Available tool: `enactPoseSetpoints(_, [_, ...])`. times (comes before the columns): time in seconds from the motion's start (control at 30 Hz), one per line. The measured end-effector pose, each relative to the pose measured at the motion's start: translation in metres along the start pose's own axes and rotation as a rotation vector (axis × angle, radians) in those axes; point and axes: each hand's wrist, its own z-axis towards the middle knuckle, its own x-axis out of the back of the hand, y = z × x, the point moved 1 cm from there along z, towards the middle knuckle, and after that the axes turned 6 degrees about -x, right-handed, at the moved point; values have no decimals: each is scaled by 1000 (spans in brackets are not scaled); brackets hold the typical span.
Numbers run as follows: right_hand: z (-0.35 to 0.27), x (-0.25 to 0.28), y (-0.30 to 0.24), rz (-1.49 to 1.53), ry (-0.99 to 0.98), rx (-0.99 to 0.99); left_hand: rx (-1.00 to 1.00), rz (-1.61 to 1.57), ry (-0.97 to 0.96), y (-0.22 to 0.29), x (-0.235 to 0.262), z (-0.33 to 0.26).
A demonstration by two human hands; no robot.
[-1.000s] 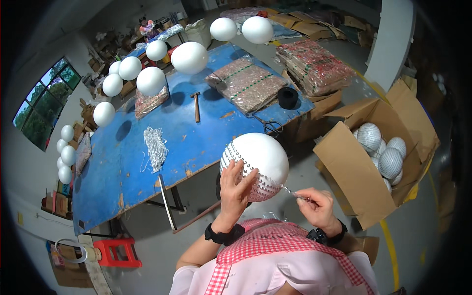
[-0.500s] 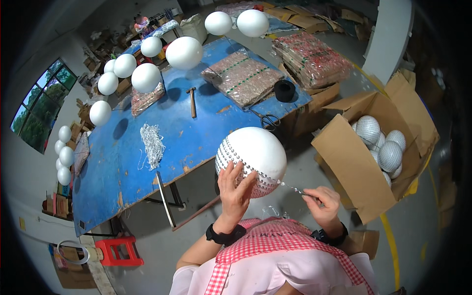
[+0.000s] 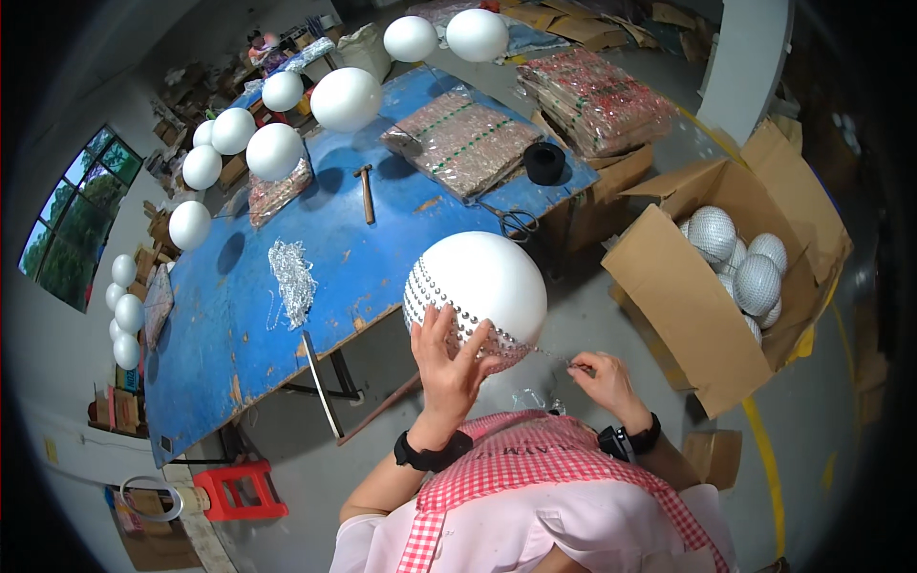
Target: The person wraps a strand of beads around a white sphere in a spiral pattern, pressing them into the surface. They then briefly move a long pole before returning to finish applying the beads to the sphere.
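Note:
A large white ball [image 3: 492, 282] with rows of silver beads round its lower left part is in front of me, off the table's near edge. Against the beaded side rests my left hand [image 3: 447, 368], its fingers spread and curved round the ball, steadying it. My right hand [image 3: 602, 382], to the lower right, pinches the end of a silver bead string [image 3: 552, 355] that runs taut from the ball's underside. More thin strand hangs just above my apron. What supports the ball from below is hidden.
On the blue table [image 3: 210, 353] lie a pile of silver bead strings [image 3: 291, 282], a hammer [image 3: 367, 196], scissors [image 3: 514, 222], a black tape roll [image 3: 545, 163] and a wrapped package [image 3: 458, 138]. White balls [image 3: 346, 99] stand beyond. At right, a carton [image 3: 683, 310] holds beaded balls [image 3: 757, 285]. A red stool [image 3: 239, 490] is lower left.
My right hand has moved slightly left and up, closer to the ball, still pinching the bead string. My left hand stays on the ball; the whole view has shifted a little.

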Motion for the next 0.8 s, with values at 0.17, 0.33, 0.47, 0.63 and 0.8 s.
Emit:
enactPoseSetpoints(0.17, [-1,-1,41,71,-294,138,-225,268,82,19,-17,-16])
enactPoseSetpoints(0.33, [-2,-8,66,21,-320,-74,-331,300,13,19,-24,-27])
enactPoseSetpoints(0.47, [12,-26,66,572,-229,-296,-337,320,-21,22,-25,-30])
enactPoseSetpoints(0.63, [40,-48,53,649,-222,-391,-359,346,-42,24,-23,-32])
enactPoseSetpoints(0.8, [53,-61,21,884,-263,-69,-324,381,-82,25,-20,-34])
